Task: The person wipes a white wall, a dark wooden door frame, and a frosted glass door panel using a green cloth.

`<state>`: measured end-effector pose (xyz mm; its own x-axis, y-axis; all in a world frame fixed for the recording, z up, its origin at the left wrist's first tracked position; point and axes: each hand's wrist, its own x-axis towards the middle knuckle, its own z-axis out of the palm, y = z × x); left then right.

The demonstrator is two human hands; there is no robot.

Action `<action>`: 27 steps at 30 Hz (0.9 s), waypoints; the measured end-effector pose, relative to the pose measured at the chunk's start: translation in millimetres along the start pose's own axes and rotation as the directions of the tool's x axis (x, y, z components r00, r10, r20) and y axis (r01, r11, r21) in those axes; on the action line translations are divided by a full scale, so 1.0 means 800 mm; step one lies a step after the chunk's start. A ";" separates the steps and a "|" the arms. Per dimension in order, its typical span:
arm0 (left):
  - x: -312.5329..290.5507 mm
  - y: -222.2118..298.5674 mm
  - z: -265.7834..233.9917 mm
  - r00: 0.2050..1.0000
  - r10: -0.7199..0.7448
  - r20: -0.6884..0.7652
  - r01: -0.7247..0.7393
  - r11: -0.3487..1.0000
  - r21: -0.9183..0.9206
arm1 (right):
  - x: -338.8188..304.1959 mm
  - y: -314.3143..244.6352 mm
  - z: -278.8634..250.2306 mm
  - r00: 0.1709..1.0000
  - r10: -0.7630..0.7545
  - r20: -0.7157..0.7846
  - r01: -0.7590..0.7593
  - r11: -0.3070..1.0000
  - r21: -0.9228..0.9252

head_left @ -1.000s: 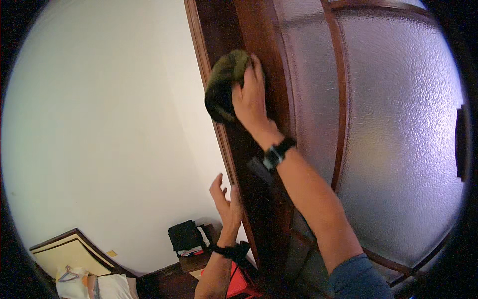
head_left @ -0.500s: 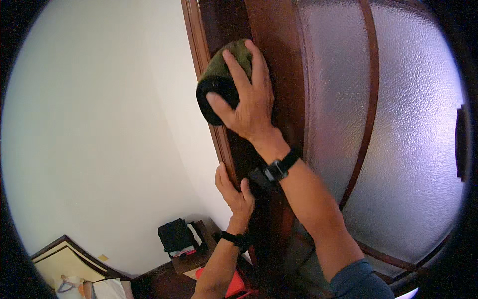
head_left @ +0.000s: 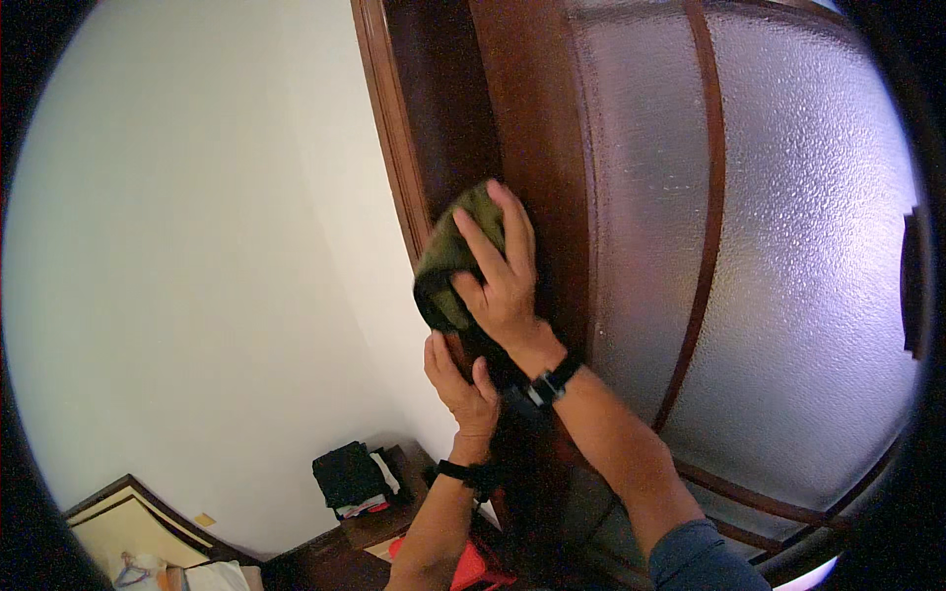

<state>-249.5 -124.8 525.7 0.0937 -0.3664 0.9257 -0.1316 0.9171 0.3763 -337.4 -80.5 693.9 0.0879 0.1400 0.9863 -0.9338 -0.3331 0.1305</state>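
My right hand (head_left: 500, 293) is spread over an olive-green and black cloth (head_left: 461, 241), pressing it against the dark wooden door frame (head_left: 448, 108). The cloth is folded or bunched, and its underside is hidden. Just below it, my left hand (head_left: 459, 396) rests at the frame's edge, fingers stretched upward and thumb apart. Its fingertips are close under the cloth's lower end. Each wrist has a black band, the right one with a watch face (head_left: 543, 388).
Right of the frame stands a wooden door with textured frosted glass (head_left: 645, 227). A white wall (head_left: 217, 246) fills the left. Lower down are dark folded clothes (head_left: 350, 478) on a brown cabinet, a red item (head_left: 471, 563), and a bed headboard (head_left: 123, 522).
My right hand has slid the cloth down the frame, closer to my left hand. The left hand has stayed nearly in place.
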 end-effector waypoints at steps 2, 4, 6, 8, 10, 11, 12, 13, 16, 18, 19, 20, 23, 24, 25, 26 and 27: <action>0.002 -0.002 -0.007 0.999 0.017 -0.027 -0.016 0.999 0.049 | 0.047 0.008 0.017 0.996 -0.065 -0.066 0.065 0.998 -0.006; 0.002 0.005 -0.001 1.000 -0.003 0.008 0.003 1.000 0.024 | 0.095 0.022 0.019 0.995 -0.051 -0.085 0.050 0.998 -0.024; 0.004 0.001 -0.005 1.000 0.007 0.003 -0.007 0.999 0.034 | 0.147 0.024 0.033 0.985 -0.046 -0.166 0.045 0.999 -0.008; 0.005 0.004 -0.007 1.000 -0.014 0.015 0.013 0.999 0.029 | 0.165 0.025 0.041 0.980 -0.021 -0.196 0.020 1.000 -0.010; 0.005 0.005 -0.004 0.999 -0.039 0.023 0.038 0.999 0.025 | 0.161 0.025 0.044 0.974 -0.012 -0.227 0.014 1.000 0.005; 0.005 0.003 -0.002 0.999 -0.033 0.019 0.033 0.999 0.019 | 0.149 0.022 0.041 0.976 -0.003 -0.216 0.004 1.000 0.005; 0.004 0.002 -0.001 1.000 -0.028 0.011 0.027 1.000 0.012 | 0.131 0.020 0.034 0.983 -0.029 -0.183 0.027 1.000 -0.014; 0.004 0.002 -0.002 0.999 -0.036 0.010 0.036 0.999 0.018 | 0.116 0.018 0.028 0.986 -0.056 -0.155 0.052 0.998 -0.027; 0.004 0.002 -0.005 1.000 -0.028 0.013 0.027 0.999 0.032 | 0.063 0.011 0.019 0.992 -0.045 -0.115 0.045 0.999 0.002; 0.002 0.003 -0.003 1.000 -0.021 0.009 0.021 0.999 0.040 | 0.028 0.003 0.008 1.000 -0.001 -0.027 0.001 1.000 -0.006; 0.001 0.002 -0.002 1.000 -0.022 0.011 0.021 0.999 0.036 | 0.014 -0.002 0.003 1.000 0.020 0.015 -0.020 1.000 0.000; -0.001 -0.002 0.000 1.000 -0.018 0.003 0.018 0.999 0.032 | 0.000 -0.009 -0.003 0.998 0.044 0.039 -0.044 0.999 0.013; 0.000 -0.003 0.000 1.000 -0.023 -0.019 0.023 1.000 0.004 | -0.042 -0.025 -0.013 0.992 0.089 0.091 -0.092 0.996 0.022; 0.006 0.000 -0.005 1.000 -0.001 -0.011 0.000 1.000 -0.019 | -0.052 -0.033 -0.018 0.980 0.134 0.149 -0.135 0.991 -0.001; 0.012 0.009 -0.006 1.000 0.018 0.000 -0.018 0.998 -0.053 | -0.065 -0.037 -0.025 0.961 0.180 0.208 -0.176 0.984 -0.037; 0.019 0.023 0.002 0.996 -0.087 -0.005 0.083 0.966 -0.245 | -0.077 -0.039 -0.030 0.946 0.208 0.248 -0.202 0.978 -0.049; 0.017 0.028 0.008 0.997 -0.082 -0.003 0.078 0.965 -0.250 | -0.087 -0.042 -0.033 0.948 0.207 0.242 -0.200 0.978 -0.054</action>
<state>-257.2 -109.9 547.1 0.1072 -0.4395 0.8918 0.1273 0.8957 0.4261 -321.5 -54.1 618.5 -0.0264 -0.1618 0.9865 -0.9499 -0.3033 -0.0752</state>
